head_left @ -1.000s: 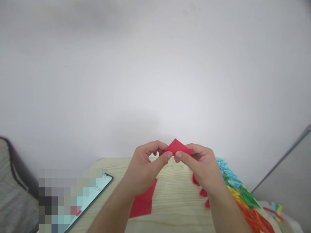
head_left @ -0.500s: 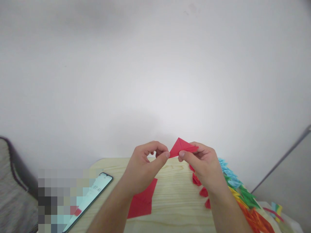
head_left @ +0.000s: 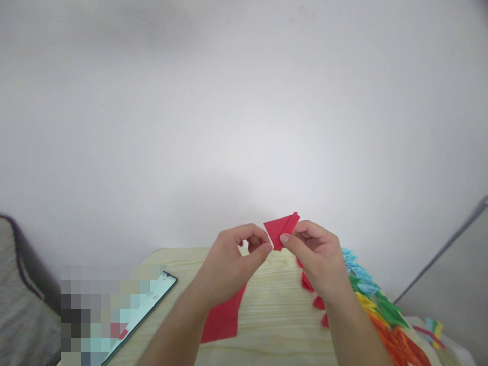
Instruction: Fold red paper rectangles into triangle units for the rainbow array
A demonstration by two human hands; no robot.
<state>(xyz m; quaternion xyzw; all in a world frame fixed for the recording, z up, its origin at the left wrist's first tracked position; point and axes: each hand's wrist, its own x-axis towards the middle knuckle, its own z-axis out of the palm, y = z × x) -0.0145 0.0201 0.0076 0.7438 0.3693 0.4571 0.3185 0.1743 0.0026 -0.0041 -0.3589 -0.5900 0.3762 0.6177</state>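
A small folded piece of red paper (head_left: 275, 229) is held up above the far edge of the table, its flat side with a creased strip towards me. My right hand (head_left: 318, 249) pinches it at the lower right, thumb in front and fingers behind. The thumb and forefinger of my left hand (head_left: 238, 259) are closed together at its lower left edge; how firmly they grip is hard to see. Beneath my left wrist lies a flat sheet of red paper (head_left: 224, 320), partly covered by the forearm.
Several small red folded pieces (head_left: 318, 303) lie beside my right wrist. Light blue (head_left: 360, 274), green, yellow and orange folded papers line the table's right edge. A phone (head_left: 152, 300) rests at the left, partly pixelated. Behind the wooden table (head_left: 282, 320) rises a white wall.
The red paper has turned in my fingers: its peak pointed up before, and now its creased strip slants up to the right. My left hand has shifted slightly right.
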